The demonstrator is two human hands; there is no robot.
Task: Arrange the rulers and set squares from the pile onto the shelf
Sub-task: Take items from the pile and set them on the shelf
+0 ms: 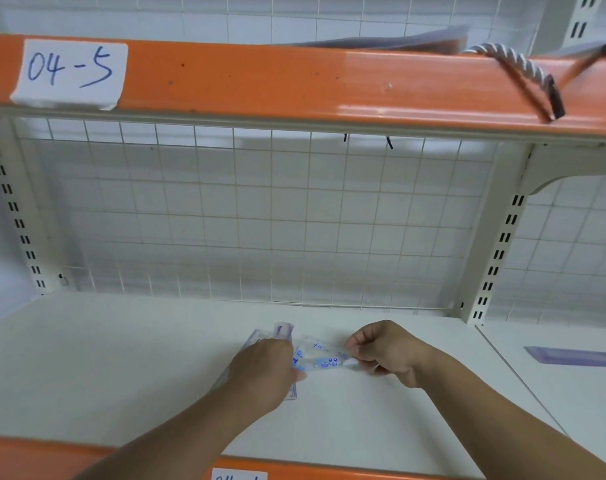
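1. A small clear plastic packet with blue cartoon print (320,357) was held low over the white shelf board (121,358), centre front, spanning the gap between the two hands. Whether it touched the board could not be told.
2. Right hand (388,355): the packet's right end was pinched between thumb and forefinger, with the other fingers curled in.
3. Left hand (265,367): it was laid palm-down over a flat clear pack with a purple-and-white header (282,331), which lay on the board. The fingers were hidden by the back of the hand, so grip or plain press could not be told.
4. The flat pack was mostly covered by that hand. Only the header at the far end and a corner at the near end were seen.
5. Behind, a cream wire grid back panel (260,220) was set between slotted cream uprights (493,259), well apart from the hands.
6. Overhead, an orange upper shelf edge (260,88) was tagged with a white paper label handwritten "04-5" (69,72).
7. A twisted white-grey rope (519,64) was draped over that edge on the right, and grey flat sheets (398,39) were stacked on the shelf above.
8. In the right-hand bay, a flat purple strip (571,355) lay on the board, well apart from the right hand.
9. The orange lower shelf edge (35,452) was crossed by both forearms.
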